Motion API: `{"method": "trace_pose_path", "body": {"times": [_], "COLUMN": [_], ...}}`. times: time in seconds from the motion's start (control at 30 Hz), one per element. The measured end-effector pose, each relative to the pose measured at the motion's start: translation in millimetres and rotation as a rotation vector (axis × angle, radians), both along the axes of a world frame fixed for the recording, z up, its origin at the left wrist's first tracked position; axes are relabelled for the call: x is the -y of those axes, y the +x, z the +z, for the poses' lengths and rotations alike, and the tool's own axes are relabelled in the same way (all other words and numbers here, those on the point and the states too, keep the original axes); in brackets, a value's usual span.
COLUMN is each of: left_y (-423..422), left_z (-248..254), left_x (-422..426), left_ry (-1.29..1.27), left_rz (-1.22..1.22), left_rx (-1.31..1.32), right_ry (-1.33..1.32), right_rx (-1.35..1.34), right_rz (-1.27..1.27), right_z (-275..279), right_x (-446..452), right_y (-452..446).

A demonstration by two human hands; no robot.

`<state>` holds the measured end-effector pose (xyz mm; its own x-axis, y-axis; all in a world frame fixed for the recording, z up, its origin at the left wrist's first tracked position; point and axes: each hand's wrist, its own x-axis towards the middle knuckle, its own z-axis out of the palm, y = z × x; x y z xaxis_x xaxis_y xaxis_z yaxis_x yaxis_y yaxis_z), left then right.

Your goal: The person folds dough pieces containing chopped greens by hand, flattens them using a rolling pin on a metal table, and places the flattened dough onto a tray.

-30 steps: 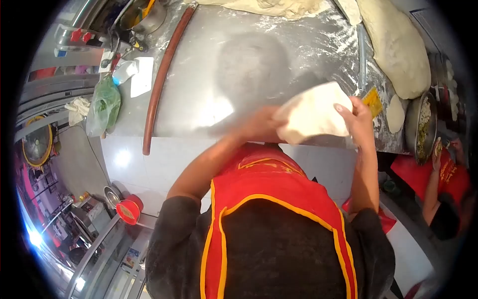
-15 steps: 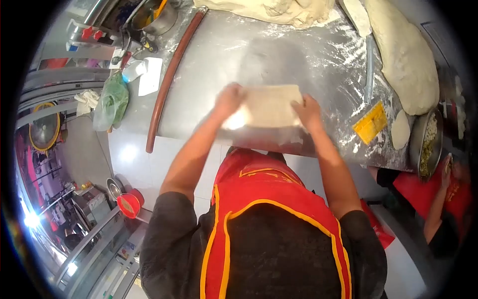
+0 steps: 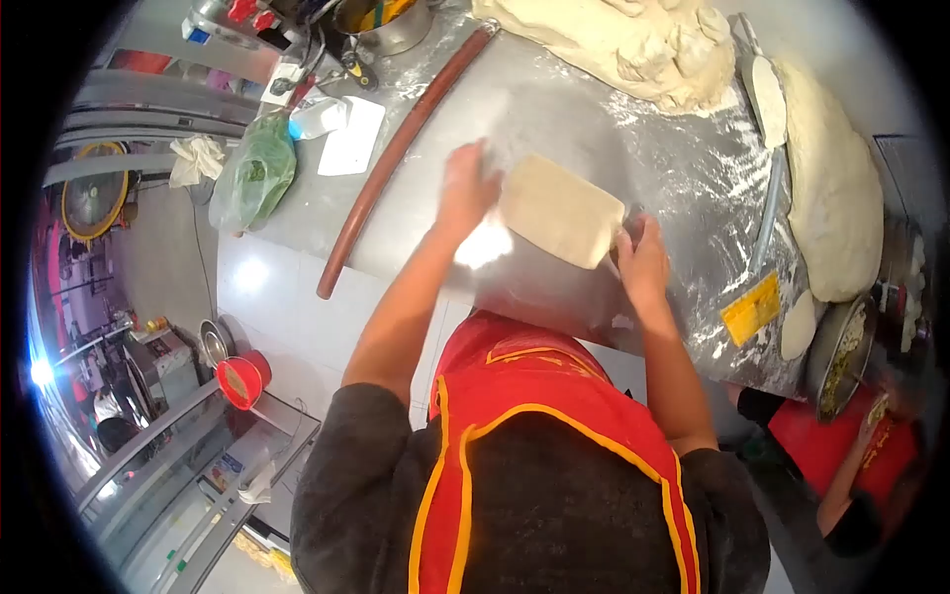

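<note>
A flat, roughly rectangular sheet of dough (image 3: 561,210) lies slanted over the steel worktop in front of me. My right hand (image 3: 643,257) is closed at its lower right end, thumb on the edge. A small dark patch shows by those fingers, too unclear to name. My left hand (image 3: 465,190), slightly blurred, is just off the sheet's left end, thumb and fingers apart, with nothing seen in it. Left of that hand lies a long reddish-brown rod (image 3: 404,158).
A large dough mass (image 3: 648,45) sits at the back, and a long dough slab (image 3: 831,188) at right. Near it are a yellow scraper (image 3: 752,309), a small dough piece (image 3: 799,327) and a filling bowl (image 3: 843,366). A co-worker (image 3: 841,445) stands right. A green bag (image 3: 259,170) lies left.
My left hand has come away from the dough sheet's left end. The sheet has gone from nearly level to slanting down to the right. The camera view has turned slightly.
</note>
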<state>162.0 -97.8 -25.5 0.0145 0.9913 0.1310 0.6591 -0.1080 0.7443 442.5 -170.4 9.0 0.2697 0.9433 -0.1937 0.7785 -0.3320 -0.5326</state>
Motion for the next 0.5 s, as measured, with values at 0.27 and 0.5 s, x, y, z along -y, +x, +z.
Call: {"method": "trace_pose_path", "body": {"times": [0.27, 0.5], "left_y": [-159.3, -129.9], "left_z": [5.1, 46.3], "left_x": [80.3, 87.8], "left_ry": [-0.2, -0.478], "left_rz": [0.414, 0.412], "left_rx": [-0.584, -0.624], "right_ry": [0.232, 0.282], "right_rx": [0.278, 0.252], "right_rz": [0.79, 0.795], "right_z": [-35.5, -43.4], "right_x": [-37.3, -35.7], "right_y": [-58.0, -57.3]}}
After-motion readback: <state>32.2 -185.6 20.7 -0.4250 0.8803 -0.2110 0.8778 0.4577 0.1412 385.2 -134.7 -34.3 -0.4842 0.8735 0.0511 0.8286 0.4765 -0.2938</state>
